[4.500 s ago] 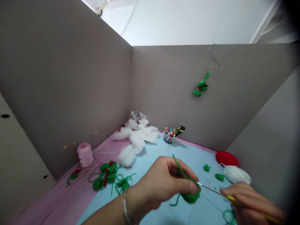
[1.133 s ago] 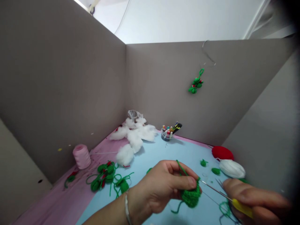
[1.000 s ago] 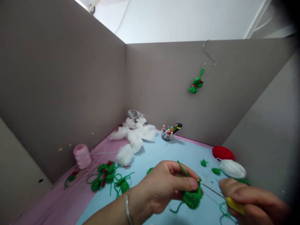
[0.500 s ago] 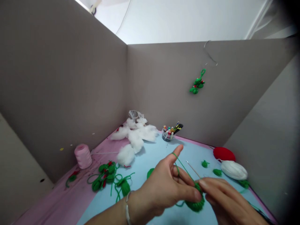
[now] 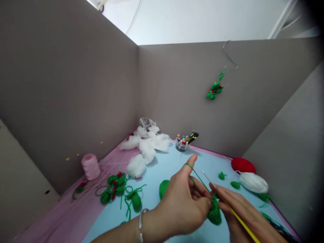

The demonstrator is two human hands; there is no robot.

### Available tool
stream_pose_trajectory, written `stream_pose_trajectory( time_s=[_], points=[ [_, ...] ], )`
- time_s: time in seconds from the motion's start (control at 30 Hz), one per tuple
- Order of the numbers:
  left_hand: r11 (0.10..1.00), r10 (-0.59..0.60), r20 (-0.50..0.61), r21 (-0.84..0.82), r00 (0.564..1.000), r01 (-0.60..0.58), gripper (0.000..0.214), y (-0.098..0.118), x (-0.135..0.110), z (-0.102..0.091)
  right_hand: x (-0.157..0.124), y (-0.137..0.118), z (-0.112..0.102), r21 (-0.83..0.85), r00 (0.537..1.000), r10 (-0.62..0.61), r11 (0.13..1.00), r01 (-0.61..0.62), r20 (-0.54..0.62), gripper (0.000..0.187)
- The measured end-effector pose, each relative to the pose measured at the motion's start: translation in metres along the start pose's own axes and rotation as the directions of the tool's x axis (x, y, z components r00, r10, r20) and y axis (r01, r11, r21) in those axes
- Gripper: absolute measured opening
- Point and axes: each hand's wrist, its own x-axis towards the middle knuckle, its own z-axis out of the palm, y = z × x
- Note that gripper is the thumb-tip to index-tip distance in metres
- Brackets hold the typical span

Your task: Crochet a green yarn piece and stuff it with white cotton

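Note:
My left hand (image 5: 183, 199) pinches a small green crocheted piece (image 5: 215, 212) between thumb and fingers, with its index finger raised. A green yarn strand (image 5: 198, 175) runs from that finger down to the piece. My right hand (image 5: 243, 216) is just to the right, fingertips close to the piece. It holds a thin crochet hook with a yellow handle (image 5: 227, 206), whose metal tip points up and away beside the yarn. A bracelet circles my left wrist (image 5: 140, 226).
Grey board walls (image 5: 76, 84) stand behind a blue mat (image 5: 162, 168) on a pink surface. On it lie a pink yarn cone (image 5: 90, 166), white cotton stuffing (image 5: 145, 152), green crocheted pieces (image 5: 113, 189), a red yarn ball (image 5: 243, 165) and a white yarn ball (image 5: 253, 182).
My right hand has swung in closer to the left, and the hook now points up and away. My left index finger is raised with the yarn over it.

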Motion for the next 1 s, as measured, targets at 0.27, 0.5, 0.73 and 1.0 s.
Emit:
stream_pose_trajectory(
  time_s=[0.27,0.5,0.73,1.0],
  points=[
    [0.976,0.1,-0.017,0.197,0.995,-0.094,0.075,-0.011,0.001,0.0,0.01,0.0,0.01,0.614,0.862,0.495,0.647,-0.452,0.112,0.017],
    [0.977,0.098,-0.043,0.192,0.994,-0.088,0.085,-0.005,-0.002,-0.001,0.028,-0.011,0.005,0.73,0.839,0.465,0.463,-0.502,0.282,0.023],
    [0.936,0.204,-0.043,0.3,0.978,-0.182,0.076,-0.009,-0.002,-0.002,0.013,0.0,-0.004,0.54,0.953,0.301,0.799,-0.266,0.024,0.008],
    [0.928,0.243,-0.049,0.301,0.969,-0.218,0.069,-0.008,-0.002,-0.002,0.008,0.012,-0.005,0.426,0.989,0.134,0.9,-0.096,-0.06,0.01]
  ],
)
